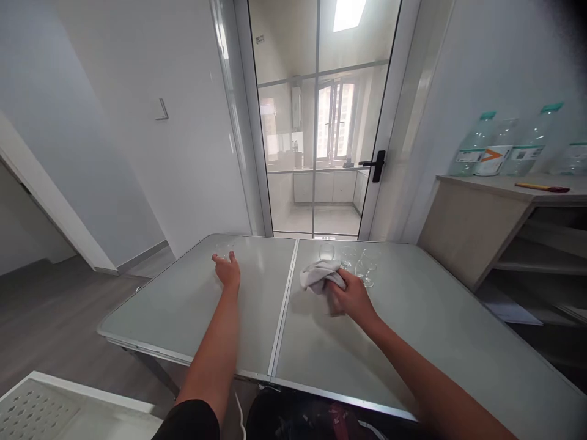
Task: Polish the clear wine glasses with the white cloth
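Note:
My left hand (225, 270) is over the far left part of the table, its thumb and index finger spread apart. Just beyond those fingers are faint outlines of something clear, probably a drinking glass; whether the fingers touch it I cannot make out. My right hand (351, 293) grips a crumpled whitish cloth (321, 274) above the right half of the table. Behind the cloth stands a clear drinking glass (326, 250). To its right are more clear glasses (365, 269), one with a stem and foot, partly hidden by my right hand.
A pale folding table (257, 305) has a metal seam down its middle. Beyond it is a glazed door (316, 122) with a black handle. At right, a wooden cabinet (477, 226) carries plastic bottles (474, 146) and a yellow pen-like item (541, 187). A white perforated tray (87, 397) is at lower left.

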`<state>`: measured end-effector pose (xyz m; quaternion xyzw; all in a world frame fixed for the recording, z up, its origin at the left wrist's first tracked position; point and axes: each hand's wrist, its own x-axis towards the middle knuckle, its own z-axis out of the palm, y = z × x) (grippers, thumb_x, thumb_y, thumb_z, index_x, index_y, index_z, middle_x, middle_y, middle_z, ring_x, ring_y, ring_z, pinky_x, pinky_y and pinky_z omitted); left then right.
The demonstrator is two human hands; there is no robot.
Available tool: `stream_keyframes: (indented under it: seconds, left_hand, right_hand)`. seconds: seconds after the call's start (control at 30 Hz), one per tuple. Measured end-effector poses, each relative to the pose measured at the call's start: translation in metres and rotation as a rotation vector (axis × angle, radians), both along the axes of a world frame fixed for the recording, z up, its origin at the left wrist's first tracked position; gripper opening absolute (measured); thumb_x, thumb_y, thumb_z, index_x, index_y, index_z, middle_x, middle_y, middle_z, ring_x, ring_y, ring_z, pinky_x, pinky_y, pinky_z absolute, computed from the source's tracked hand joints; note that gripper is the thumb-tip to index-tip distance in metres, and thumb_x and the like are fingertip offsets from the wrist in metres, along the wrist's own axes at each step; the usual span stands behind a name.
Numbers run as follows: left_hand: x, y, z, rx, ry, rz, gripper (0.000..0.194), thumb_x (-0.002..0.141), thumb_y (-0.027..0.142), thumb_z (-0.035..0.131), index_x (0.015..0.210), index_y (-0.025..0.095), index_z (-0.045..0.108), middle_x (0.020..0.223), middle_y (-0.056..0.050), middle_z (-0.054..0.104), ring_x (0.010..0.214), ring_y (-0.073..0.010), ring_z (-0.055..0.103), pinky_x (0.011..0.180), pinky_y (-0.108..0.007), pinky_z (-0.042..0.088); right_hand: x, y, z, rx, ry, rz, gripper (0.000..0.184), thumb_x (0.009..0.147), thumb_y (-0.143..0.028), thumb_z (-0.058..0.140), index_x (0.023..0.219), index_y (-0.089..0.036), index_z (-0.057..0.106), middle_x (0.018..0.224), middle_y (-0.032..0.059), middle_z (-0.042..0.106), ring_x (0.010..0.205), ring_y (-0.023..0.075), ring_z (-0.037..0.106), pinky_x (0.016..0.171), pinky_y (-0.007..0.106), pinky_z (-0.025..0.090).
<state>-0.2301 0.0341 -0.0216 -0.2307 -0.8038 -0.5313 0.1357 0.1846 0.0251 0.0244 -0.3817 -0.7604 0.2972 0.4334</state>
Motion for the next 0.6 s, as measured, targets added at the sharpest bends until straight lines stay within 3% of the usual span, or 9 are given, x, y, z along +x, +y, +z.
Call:
stream_keyframes:
  seconds: [0.13, 0.27, 0.33, 0.43, 0.5, 0.53, 0.6]
  left_hand:
    - [0.011, 0.001, 0.003, 0.053, -0.008, -0.032, 0.047, 0.099, 0.029, 0.045, 0.138, 0.006, 0.035, 0.124, -0.027, 0.061, 0.120, -0.0357, 0.063, 0.097, -0.051, 0.051]
    - [0.033, -0.001, 0.022, 0.096, 0.024, -0.151, 0.047, 0.099, 0.036, 0.046, 0.138, 0.010, 0.038, 0.117, -0.021, 0.064, 0.113, -0.0323, 0.066, 0.094, -0.049, 0.052]
    - [0.052, -0.001, 0.036, 0.097, 0.061, -0.293, 0.048, 0.099, 0.044, 0.047, 0.135, 0.014, 0.043, 0.107, -0.014, 0.067, 0.096, -0.0271, 0.070, 0.087, -0.044, 0.055]
    - [0.095, -0.005, 0.051, 0.055, 0.123, -0.590, 0.045, 0.098, 0.053, 0.047, 0.127, 0.019, 0.054, 0.091, -0.004, 0.069, 0.068, -0.0177, 0.068, 0.069, -0.032, 0.056]
    - [0.128, -0.015, 0.051, 0.005, 0.176, -0.790, 0.042, 0.096, 0.054, 0.053, 0.120, 0.021, 0.060, 0.084, -0.001, 0.069, 0.061, -0.0148, 0.065, 0.062, -0.028, 0.054]
    - [0.144, -0.022, 0.049, -0.034, 0.238, -0.930, 0.041, 0.097, 0.052, 0.052, 0.122, 0.021, 0.059, 0.087, -0.002, 0.069, 0.063, -0.0144, 0.065, 0.063, -0.028, 0.053]
    - [0.170, -0.038, 0.038, -0.100, 0.368, -1.089, 0.040, 0.096, 0.047, 0.054, 0.127, 0.022, 0.056, 0.091, -0.002, 0.070, 0.063, -0.0135, 0.063, 0.066, -0.029, 0.054]
  right_hand:
    - [-0.001, 0.011, -0.012, -0.292, -0.027, 0.077, 0.017, 0.077, -0.032, 0.059, 0.075, -0.017, 0.067, 0.073, 0.0013, 0.064, 0.072, 0.0200, 0.058, 0.060, 0.026, 0.038]
    - [-0.006, 0.011, -0.026, -0.546, 0.129, 0.206, 0.023, 0.072, -0.029, 0.059, 0.089, -0.017, 0.068, 0.076, 0.0015, 0.067, 0.069, 0.0195, 0.061, 0.057, 0.025, 0.040]
    - [-0.007, 0.011, -0.026, -0.526, 0.170, 0.135, 0.031, 0.070, -0.027, 0.059, 0.098, -0.018, 0.066, 0.077, 0.0010, 0.068, 0.068, 0.0193, 0.061, 0.057, 0.025, 0.040]
    - [-0.006, 0.013, -0.019, -0.376, 0.143, 0.007, 0.034, 0.070, -0.027, 0.060, 0.103, -0.020, 0.066, 0.084, 0.0019, 0.071, 0.074, 0.0212, 0.064, 0.061, 0.026, 0.043]
    - [-0.003, 0.013, -0.011, -0.259, 0.154, -0.045, 0.029, 0.074, -0.028, 0.058, 0.099, -0.020, 0.067, 0.089, 0.0038, 0.072, 0.082, 0.0234, 0.065, 0.067, 0.028, 0.045]
    - [-0.002, 0.013, -0.008, -0.192, 0.169, -0.088, 0.027, 0.075, -0.028, 0.056, 0.098, -0.020, 0.067, 0.091, 0.0043, 0.072, 0.083, 0.0239, 0.065, 0.069, 0.029, 0.045]
    - [0.000, 0.010, -0.002, -0.046, 0.185, -0.195, 0.024, 0.078, -0.028, 0.055, 0.099, -0.020, 0.065, 0.087, 0.0036, 0.071, 0.078, 0.0231, 0.064, 0.070, 0.030, 0.045]
